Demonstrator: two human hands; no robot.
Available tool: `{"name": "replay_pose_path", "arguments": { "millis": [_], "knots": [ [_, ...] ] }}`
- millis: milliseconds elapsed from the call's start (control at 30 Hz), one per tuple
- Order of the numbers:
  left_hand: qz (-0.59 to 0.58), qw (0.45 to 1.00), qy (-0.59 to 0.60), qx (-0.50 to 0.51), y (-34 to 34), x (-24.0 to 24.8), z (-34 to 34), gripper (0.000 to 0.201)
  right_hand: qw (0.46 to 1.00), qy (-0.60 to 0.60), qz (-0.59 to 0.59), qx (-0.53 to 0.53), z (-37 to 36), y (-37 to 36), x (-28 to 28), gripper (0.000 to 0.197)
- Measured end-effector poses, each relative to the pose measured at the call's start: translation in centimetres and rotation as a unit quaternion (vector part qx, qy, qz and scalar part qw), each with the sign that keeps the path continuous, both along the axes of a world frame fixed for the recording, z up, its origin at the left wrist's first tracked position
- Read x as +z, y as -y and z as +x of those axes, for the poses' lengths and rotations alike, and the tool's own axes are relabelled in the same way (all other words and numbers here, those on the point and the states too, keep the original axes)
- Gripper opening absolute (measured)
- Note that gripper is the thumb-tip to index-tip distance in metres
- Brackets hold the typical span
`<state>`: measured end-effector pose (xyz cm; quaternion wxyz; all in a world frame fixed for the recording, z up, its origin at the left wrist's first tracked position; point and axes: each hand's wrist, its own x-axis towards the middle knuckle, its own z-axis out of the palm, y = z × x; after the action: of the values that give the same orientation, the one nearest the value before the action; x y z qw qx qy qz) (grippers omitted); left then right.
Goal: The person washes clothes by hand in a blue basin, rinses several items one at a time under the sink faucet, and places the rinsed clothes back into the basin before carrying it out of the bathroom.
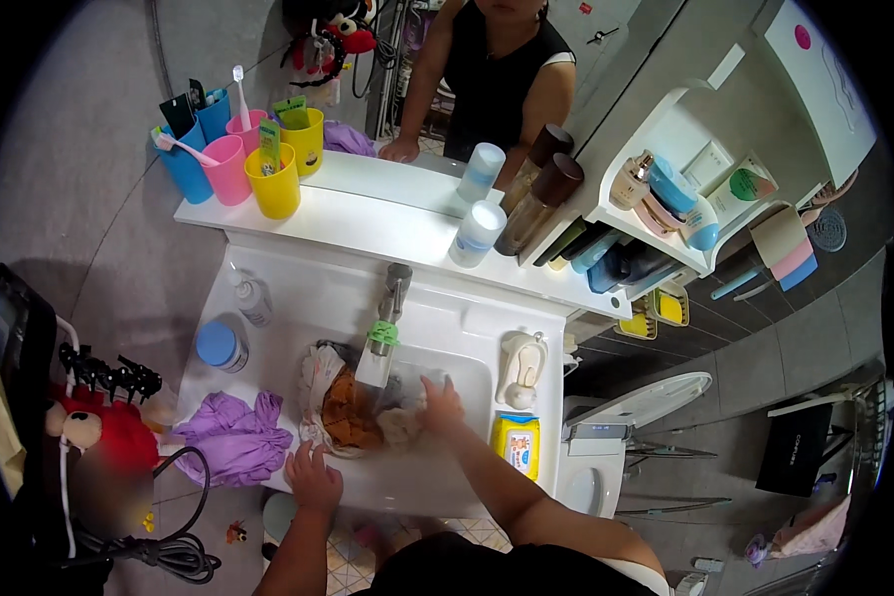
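Wet clothes lie bunched in the white sink (pixel 467 488) under the faucet (pixel 391 298): a brown cloth (pixel 353 417), a patterned white cloth (pixel 320 372) and a pale cloth (pixel 398 427). A green and clear spout extension (pixel 378 348) sits on the faucet's end. My right hand (pixel 442 404) is over the basin beside the pale cloth, fingers apart; whether it touches the cloth is unclear. My left hand (pixel 314 481) rests at the sink's front edge, fingers spread and holding nothing. A purple cloth (pixel 234 437) lies bunched to its left.
Left of the faucet stand a pump bottle (pixel 252 298) and a blue-lidded jar (pixel 222 346). A white rabbit-shaped dish (pixel 522 372) and a yellow wipes pack (pixel 518 444) lie right. Above, the shelf (pixel 353 224) holds cups (pixel 272 184) and bottles (pixel 479 234). A toilet (pixel 588 482) stands right.
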<state>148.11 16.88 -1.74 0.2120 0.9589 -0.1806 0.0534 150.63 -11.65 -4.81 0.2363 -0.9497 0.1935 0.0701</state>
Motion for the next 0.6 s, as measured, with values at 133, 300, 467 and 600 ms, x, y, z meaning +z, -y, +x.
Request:
{"name": "replay_pose_path", "arguments": {
  "millis": [133, 300, 467, 600],
  "knots": [
    [-0.013, 1.0, 0.01, 0.0, 1.0, 0.0, -0.1, 0.041, 0.981, -0.134, -0.093, 0.103, -1.6, 0.4, -2.9, 0.061],
    [-0.006, 1.0, 0.005, 0.006, 0.3, -0.2, 0.0, 0.042, 0.986, -0.137, 0.029, 0.09, 1.8, -1.2, -1.5, 0.036],
    [-0.004, 1.0, 0.005, 0.0, 0.6, -0.6, 0.0, 0.043, 0.982, 0.027, 0.18, -0.048, 2.8, -0.3, -1.7, 0.025],
    [0.004, 1.0, 0.003, 0.015, 0.1, 0.0, -0.1, 0.041, 0.964, -0.054, 0.239, -0.103, 1.1, 1.1, 2.4, 0.033]
  ]
}}
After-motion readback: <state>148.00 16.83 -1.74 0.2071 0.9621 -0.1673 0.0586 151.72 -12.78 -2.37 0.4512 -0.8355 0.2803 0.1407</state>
